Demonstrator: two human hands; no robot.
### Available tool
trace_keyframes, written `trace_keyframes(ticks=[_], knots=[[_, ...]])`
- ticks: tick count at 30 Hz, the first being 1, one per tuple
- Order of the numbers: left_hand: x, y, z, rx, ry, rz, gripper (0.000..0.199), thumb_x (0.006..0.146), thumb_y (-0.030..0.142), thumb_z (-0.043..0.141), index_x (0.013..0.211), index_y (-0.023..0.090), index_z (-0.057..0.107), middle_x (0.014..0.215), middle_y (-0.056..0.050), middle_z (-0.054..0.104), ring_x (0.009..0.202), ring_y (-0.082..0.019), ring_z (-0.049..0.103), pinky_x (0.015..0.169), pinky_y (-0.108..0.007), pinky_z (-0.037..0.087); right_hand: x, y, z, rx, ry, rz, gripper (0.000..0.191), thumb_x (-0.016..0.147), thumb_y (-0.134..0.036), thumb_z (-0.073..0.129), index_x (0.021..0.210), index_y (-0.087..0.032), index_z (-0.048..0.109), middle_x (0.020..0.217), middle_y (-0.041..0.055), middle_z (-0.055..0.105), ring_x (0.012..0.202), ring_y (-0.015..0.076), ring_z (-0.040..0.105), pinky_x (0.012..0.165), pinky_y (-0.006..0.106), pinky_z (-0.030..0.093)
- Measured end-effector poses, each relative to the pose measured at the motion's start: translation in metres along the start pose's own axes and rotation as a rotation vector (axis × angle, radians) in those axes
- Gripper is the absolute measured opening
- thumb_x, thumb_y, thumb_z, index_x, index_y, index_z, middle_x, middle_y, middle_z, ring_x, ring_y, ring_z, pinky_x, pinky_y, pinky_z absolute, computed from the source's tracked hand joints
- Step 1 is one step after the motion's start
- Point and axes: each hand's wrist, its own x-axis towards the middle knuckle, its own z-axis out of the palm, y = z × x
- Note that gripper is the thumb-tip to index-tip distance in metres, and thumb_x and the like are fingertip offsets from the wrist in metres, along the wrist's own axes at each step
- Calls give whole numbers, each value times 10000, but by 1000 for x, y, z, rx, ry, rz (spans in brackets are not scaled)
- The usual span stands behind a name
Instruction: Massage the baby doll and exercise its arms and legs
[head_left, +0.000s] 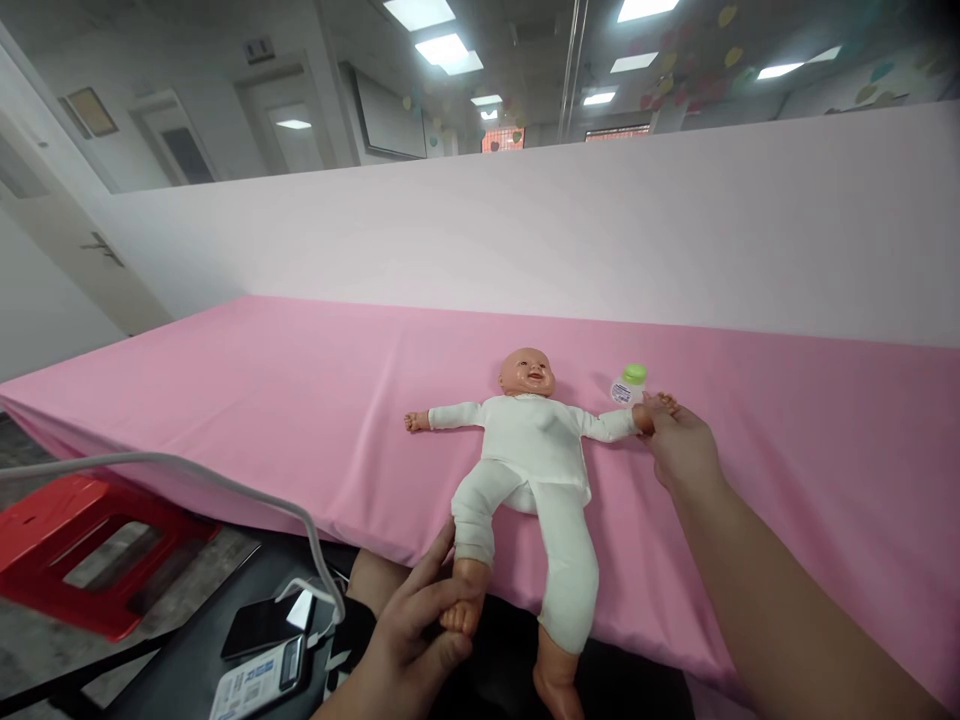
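Observation:
A baby doll in a white top and white trousers lies on its back on the pink sheet, arms spread and legs toward me. My right hand is closed around the doll's hand on the right side. At the lower left, my left hand grips the doll's foot and ankle, fingers along the lower leg and thumb near the toes. The doll's other leg hangs over the sheet's near edge. Close behind my right hand, a small clear bottle with a green cap rests on the sheet.
A red plastic stool stands on the floor at left. On a dark seat at lower left lie a phone and a power bank, with a white cable arching over. A white wall with glass above borders the far side.

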Motion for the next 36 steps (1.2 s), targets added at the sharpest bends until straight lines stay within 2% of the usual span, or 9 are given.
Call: trace_keyframes(ticks=[4, 8, 11, 15, 19, 25, 28, 32, 36], knots=[[17, 8, 2, -33, 36, 127, 407, 999, 396, 657, 1401, 327, 655, 1738, -83, 252, 1558, -333, 335, 1236, -467, 373, -31, -33, 10, -283, 7, -181, 445, 941, -606, 607, 1139, -232, 743, 1106, 94, 766, 1039, 318, 702, 944, 494, 556], [47, 24, -2, -56, 25, 251, 410, 985, 352, 690, 1390, 299, 665, 1729, -93, 279, 1543, -335, 365, 1247, -426, 363, -57, -42, 26, -297, -147, -410, 405, 966, -529, 603, 1231, -247, 725, 1186, 77, 770, 1067, 287, 726, 942, 440, 578], [71, 31, -4, -90, -32, 228, 365, 990, 304, 682, 1354, 276, 690, 1735, -93, 259, 1558, -343, 329, 1244, -434, 368, -69, -38, 38, -341, -289, -578, 377, 979, -435, 594, 1278, -231, 698, 1192, 82, 774, 1071, 278, 739, 960, 437, 593], [95, 31, -1, -147, -103, 201, 303, 1000, 270, 663, 1299, 270, 712, 1721, -81, 304, 1601, -338, 200, 1270, -496, 307, -77, -32, 49, -449, -475, -803, 360, 976, -280, 541, 1294, -197, 690, 1312, 109, 734, 1229, 291, 689, 1068, 476, 557], [108, 26, 3, -172, -79, 168, 291, 990, 282, 682, 1277, 258, 719, 1705, -102, 340, 1610, -342, 171, 1269, -520, 296, -80, -31, 54, -516, -577, -896, 343, 997, -251, 525, 1289, -189, 696, 1321, 116, 731, 1286, 291, 658, 1110, 504, 535], [116, 15, 8, -241, -28, 118, 255, 1012, 276, 654, 1260, 268, 713, 1585, -102, 529, 1600, -317, 241, 1283, -546, 252, -82, -33, 54, -523, -592, -886, 362, 964, -206, 540, 1286, -185, 705, 1325, 114, 730, 1300, 291, 651, 1126, 519, 523], [115, 15, 7, -271, -2, 101, 265, 1002, 287, 673, 1263, 284, 722, 1635, -89, 466, 1599, -323, 244, 1274, -547, 270, -80, -34, 50, -467, -566, -814, 352, 970, -252, 557, 1287, -224, 709, 1320, 85, 735, 1284, 283, 662, 1123, 511, 523], [101, 22, 0, -304, 1, 77, 304, 994, 322, 686, 1295, 299, 724, 1708, -87, 340, 1596, -351, 242, 1258, -555, 294, -71, -37, 41, -332, -394, -575, 344, 956, -379, 634, 1266, -256, 721, 1241, 64, 766, 1155, 279, 721, 1037, 478, 574], [73, 21, -11, -318, 12, 67, 321, 961, 365, 728, 1271, 282, 743, 1691, -110, 370, 1585, -376, 262, 1246, -545, 316, -53, -38, 26, -199, -197, -322, 377, 931, -516, 675, 1195, -257, 750, 1179, 64, 778, 1101, 280, 732, 1011, 473, 580]])
